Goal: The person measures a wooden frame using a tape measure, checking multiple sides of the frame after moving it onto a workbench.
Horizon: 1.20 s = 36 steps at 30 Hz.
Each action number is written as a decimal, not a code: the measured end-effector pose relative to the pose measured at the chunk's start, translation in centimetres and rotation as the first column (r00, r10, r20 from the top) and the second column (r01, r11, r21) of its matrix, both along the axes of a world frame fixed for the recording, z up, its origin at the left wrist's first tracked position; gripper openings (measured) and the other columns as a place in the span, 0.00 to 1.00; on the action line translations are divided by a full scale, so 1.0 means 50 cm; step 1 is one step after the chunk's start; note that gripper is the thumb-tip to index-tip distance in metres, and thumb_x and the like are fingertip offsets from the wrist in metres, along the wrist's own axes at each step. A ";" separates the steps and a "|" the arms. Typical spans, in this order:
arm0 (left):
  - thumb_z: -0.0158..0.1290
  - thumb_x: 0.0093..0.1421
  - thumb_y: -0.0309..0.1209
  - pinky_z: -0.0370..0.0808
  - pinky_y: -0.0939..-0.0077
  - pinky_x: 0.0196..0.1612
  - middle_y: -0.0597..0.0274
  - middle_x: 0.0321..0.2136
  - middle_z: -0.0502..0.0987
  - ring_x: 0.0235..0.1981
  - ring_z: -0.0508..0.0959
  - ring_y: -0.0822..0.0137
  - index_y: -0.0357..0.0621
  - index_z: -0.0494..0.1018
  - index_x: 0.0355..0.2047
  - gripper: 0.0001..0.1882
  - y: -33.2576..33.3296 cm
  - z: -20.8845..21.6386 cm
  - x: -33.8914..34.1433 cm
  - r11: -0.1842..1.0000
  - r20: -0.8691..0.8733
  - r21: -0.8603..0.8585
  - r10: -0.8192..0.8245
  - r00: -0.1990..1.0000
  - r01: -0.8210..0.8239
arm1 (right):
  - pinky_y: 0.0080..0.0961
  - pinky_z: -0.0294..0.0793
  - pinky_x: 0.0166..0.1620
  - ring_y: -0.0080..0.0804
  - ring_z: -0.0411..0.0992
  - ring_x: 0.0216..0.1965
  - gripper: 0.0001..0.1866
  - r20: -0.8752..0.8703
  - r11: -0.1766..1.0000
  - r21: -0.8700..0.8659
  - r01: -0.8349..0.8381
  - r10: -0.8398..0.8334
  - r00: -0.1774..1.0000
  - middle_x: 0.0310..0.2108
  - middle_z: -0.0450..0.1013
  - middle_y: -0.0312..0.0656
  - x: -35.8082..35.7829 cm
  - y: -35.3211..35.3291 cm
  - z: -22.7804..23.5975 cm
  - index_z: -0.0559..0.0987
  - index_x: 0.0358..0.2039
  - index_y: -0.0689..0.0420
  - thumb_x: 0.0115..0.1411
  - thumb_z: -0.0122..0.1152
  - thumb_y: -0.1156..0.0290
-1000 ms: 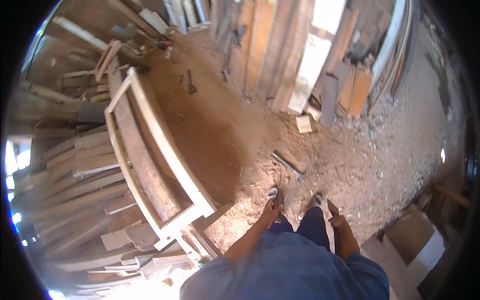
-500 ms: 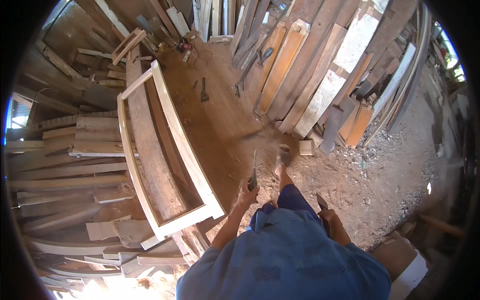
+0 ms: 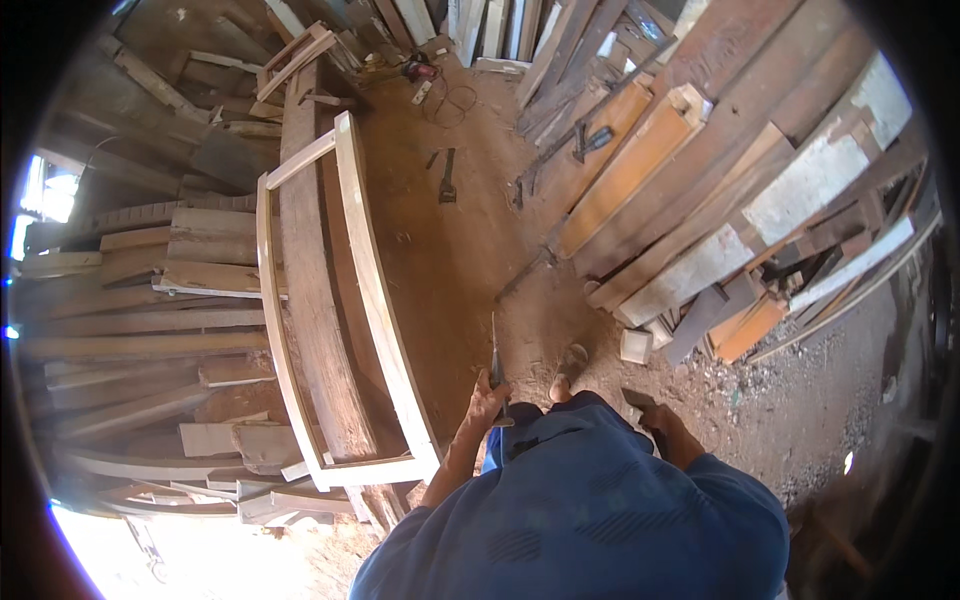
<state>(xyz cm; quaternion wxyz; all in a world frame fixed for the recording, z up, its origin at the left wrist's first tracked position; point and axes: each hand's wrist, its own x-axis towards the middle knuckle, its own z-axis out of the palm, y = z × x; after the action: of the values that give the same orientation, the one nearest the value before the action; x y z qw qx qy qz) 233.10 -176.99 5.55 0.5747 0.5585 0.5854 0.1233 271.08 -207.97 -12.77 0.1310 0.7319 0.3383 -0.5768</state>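
My left hand (image 3: 486, 402) is closed around a slim tool (image 3: 495, 355) with a dark handle and a thin pointed metal end. Its exact kind is hard to make out. In my right hand (image 3: 664, 422), low at my right side, is a tool with a flat, dark metal blade (image 3: 638, 399); my fingers hide most of its handle. Left of my left hand, a pale wooden frame (image 3: 372, 270), long and rectangular, rests on a thick rough beam (image 3: 318, 260). Neither hand touches the frame.
Stacked planks (image 3: 140, 345) fill the left side. Boards (image 3: 700, 170) lean at the far right, with clamps (image 3: 590, 142) against them. A dark flat tool (image 3: 448, 178) and a red power tool (image 3: 420, 70) with its cord lie on the dirt floor. A small block (image 3: 636, 346) sits near my foot.
The view has shifted, and the frame and boards sit differently in it. My feet have stepped. Both hands keep hold of their tools.
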 end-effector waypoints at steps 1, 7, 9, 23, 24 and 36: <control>0.55 0.53 0.33 0.74 0.73 0.31 0.59 0.27 0.75 0.28 0.75 0.69 0.37 0.67 0.38 0.15 0.006 -0.005 -0.012 0.997 -0.061 0.074 0.029 0.998 -0.024 | 0.31 0.76 0.39 0.34 0.78 0.32 0.15 0.085 0.999 0.010 -0.049 0.048 0.995 0.28 0.80 0.46 -0.001 0.119 0.086 0.84 0.28 0.57 0.48 0.59 0.60; 0.56 0.59 0.35 0.72 0.78 0.24 0.66 0.19 0.72 0.18 0.73 0.74 0.42 0.69 0.36 0.11 0.121 0.058 0.085 0.945 0.381 -0.179 0.322 0.867 -0.272 | 0.32 0.77 0.29 0.36 0.76 0.22 0.10 -0.150 0.900 0.275 0.338 -0.308 0.940 0.20 0.75 0.44 0.092 0.421 0.157 0.80 0.24 0.58 0.50 0.61 0.65; 0.55 0.62 0.36 0.73 0.81 0.24 0.66 0.20 0.72 0.19 0.72 0.76 0.41 0.69 0.36 0.12 0.165 0.096 0.096 0.943 0.402 -0.157 0.332 0.853 -0.294 | 0.33 0.76 0.28 0.37 0.74 0.21 0.09 -0.305 0.642 0.016 0.766 -0.727 0.615 0.20 0.75 0.44 0.062 0.532 0.256 0.80 0.26 0.59 0.52 0.60 0.66; 0.54 0.55 0.31 0.72 0.70 0.31 0.61 0.27 0.75 0.23 0.73 0.67 0.39 0.71 0.35 0.10 0.635 0.074 0.083 0.994 0.384 -0.049 0.110 0.917 -0.099 | 0.24 0.71 0.29 0.24 0.70 0.25 0.13 -0.531 0.776 0.470 0.421 -0.133 0.837 0.27 0.72 0.38 -0.161 1.161 0.497 0.75 0.36 0.62 0.55 0.61 0.66; 0.54 0.55 0.30 0.72 0.70 0.30 0.61 0.26 0.74 0.23 0.73 0.67 0.39 0.71 0.34 0.09 0.667 0.086 0.086 0.994 0.344 -0.103 0.077 0.936 -0.044 | 0.24 0.71 0.29 0.24 0.70 0.25 0.13 -0.530 0.778 0.476 0.411 -0.118 0.839 0.27 0.72 0.38 -0.168 1.197 0.496 0.75 0.36 0.62 0.55 0.61 0.66; 0.56 0.60 0.48 0.80 0.59 0.41 0.54 0.37 0.77 0.37 0.78 0.60 0.41 0.70 0.48 0.25 1.062 0.025 0.170 0.759 0.592 -0.649 0.552 0.588 -0.059 | 0.26 0.73 0.30 0.24 0.72 0.26 0.13 -0.696 0.868 0.300 0.396 -0.085 0.713 0.26 0.73 0.39 -0.203 1.705 0.382 0.74 0.41 0.66 0.59 0.53 0.71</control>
<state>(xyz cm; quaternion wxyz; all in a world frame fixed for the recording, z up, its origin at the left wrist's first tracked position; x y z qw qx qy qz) 241.58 -123.87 6.82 0.8694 0.1416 0.3909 0.2670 260.92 -122.72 6.32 -0.2402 0.5274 0.3794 -0.7213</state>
